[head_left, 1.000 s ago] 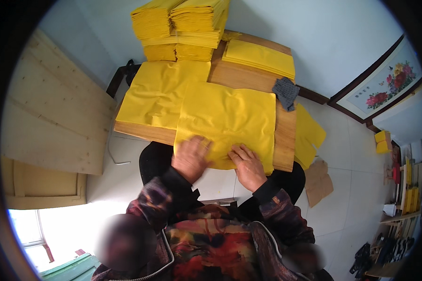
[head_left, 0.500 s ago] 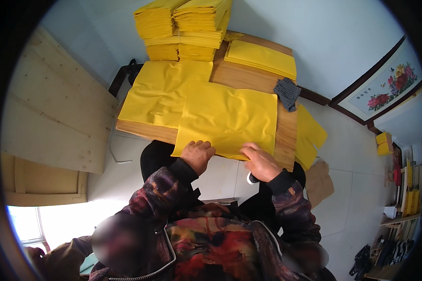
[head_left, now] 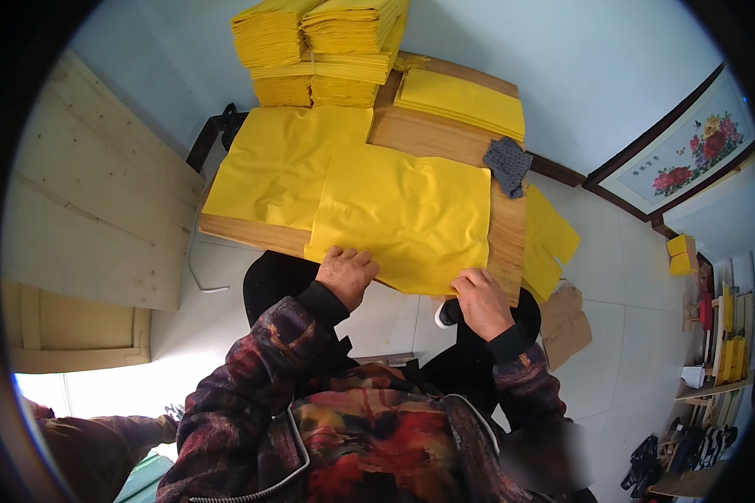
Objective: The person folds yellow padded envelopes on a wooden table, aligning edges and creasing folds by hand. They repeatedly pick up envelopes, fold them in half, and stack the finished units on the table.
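Observation:
A large, wrinkled yellow sheet of cloth-like material lies across the front of the wooden table, its near edge reaching the table's front. My left hand grips that edge near its left corner, fingers curled over the top. At the right part of the same edge, my right hand is closed on the sheet, thumb and fingertips together. A second yellow sheet lies flat to the left, partly covered by the first one.
Tall yellow stacks stand at the table's back left; a lower yellow pile lies at the back right. A grey knitted cloth rests by the right edge. Brown paper lies on the floor. Another person's sleeve shows at lower left.
My right hand has shifted right and nearer along the sheet's front edge, toward its right corner. My left hand stays near the left corner. The view has shifted slightly.

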`<state>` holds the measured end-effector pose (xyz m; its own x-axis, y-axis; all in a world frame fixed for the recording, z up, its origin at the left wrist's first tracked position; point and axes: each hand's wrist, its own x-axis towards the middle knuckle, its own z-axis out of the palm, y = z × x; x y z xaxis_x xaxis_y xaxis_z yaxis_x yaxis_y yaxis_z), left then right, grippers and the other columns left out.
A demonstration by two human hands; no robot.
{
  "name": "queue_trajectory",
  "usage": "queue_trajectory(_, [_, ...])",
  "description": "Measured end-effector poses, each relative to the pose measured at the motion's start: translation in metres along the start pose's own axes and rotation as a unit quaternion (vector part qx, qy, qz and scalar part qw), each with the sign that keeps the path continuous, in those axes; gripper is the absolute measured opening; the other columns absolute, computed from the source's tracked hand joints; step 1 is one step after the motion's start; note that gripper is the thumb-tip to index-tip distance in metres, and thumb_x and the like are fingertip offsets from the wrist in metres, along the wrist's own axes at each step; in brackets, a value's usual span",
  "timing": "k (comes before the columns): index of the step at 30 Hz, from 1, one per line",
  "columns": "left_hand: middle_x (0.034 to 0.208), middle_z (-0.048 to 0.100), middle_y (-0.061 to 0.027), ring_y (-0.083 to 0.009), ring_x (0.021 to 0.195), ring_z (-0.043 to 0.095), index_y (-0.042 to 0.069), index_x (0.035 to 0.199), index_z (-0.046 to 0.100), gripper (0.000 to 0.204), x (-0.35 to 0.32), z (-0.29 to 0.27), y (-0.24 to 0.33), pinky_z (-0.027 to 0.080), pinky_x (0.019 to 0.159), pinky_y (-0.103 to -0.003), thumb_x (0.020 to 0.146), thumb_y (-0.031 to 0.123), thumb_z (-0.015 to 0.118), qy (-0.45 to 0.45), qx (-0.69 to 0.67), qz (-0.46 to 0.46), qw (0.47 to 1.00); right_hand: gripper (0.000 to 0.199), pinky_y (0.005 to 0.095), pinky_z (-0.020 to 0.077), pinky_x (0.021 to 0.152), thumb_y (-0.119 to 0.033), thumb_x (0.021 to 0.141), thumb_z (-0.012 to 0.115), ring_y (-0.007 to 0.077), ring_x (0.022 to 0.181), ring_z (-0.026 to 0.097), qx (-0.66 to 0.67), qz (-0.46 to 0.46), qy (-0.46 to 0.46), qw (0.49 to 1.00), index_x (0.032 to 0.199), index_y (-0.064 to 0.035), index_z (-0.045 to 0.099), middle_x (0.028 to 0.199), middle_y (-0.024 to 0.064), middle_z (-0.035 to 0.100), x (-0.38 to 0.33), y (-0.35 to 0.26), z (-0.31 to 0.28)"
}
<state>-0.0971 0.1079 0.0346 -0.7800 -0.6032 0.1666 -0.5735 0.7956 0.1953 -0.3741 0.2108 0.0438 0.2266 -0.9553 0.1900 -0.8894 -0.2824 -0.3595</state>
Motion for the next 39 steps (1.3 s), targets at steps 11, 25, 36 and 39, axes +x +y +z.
queue_trajectory(11, [0.087,0.064,-0.0135,-0.0335,0.095,0.059,0.007,0.095,0.058,0.021,0.007,0.008,-0.007,0.043,0.083,-0.044,0.075,0.005,0.054,-0.029,-0.140,-0.132,0.981,0.017,0.0458,0.0452,0.077,-0.016,0.086,0.061,0.0376,0.088,0.056,0.106,0.064,-0.021,0.992,0.081,0.0003,0.061,0.089,0.0163,0.060,0.015,0.014,-0.004])
queue_trajectory(25, [0.104,0.055,-0.0050,-0.0228,0.101,0.054,0.014,0.117,0.054,0.035,0.015,0.015,0.021,0.041,0.090,-0.040,0.083,0.018,0.060,0.041,0.144,0.044,0.988,0.033,0.0493,0.0426,0.077,-0.025,0.091,0.056,0.0406,0.088,0.055,0.112,0.130,-0.130,0.977,0.073,0.0027,0.058,0.088,0.0207,0.060,0.033,0.025,-0.011])
queue_trajectory(36, [0.083,0.064,-0.0095,-0.0313,0.079,0.066,0.009,0.094,0.054,0.018,0.025,0.018,0.004,0.052,0.065,-0.044,0.084,0.021,0.063,-0.080,-0.028,0.042,0.996,0.026,0.0447,0.0452,0.067,-0.025,0.089,0.058,0.0382,0.076,0.059,0.229,0.179,-0.142,0.946,0.082,0.0005,0.062,0.079,0.0191,0.061,0.025,0.036,-0.014])
queue_trajectory(39, [0.085,0.067,-0.0098,-0.0306,0.083,0.067,0.009,0.094,0.055,0.023,0.030,0.010,0.002,0.052,0.067,-0.044,0.083,0.025,0.067,-0.134,-0.046,0.045,0.989,0.025,0.0416,0.0453,0.065,-0.023,0.089,0.059,0.0362,0.075,0.060,0.240,0.194,-0.160,0.938,0.081,0.0001,0.061,0.078,0.0187,0.063,0.021,0.041,-0.019])
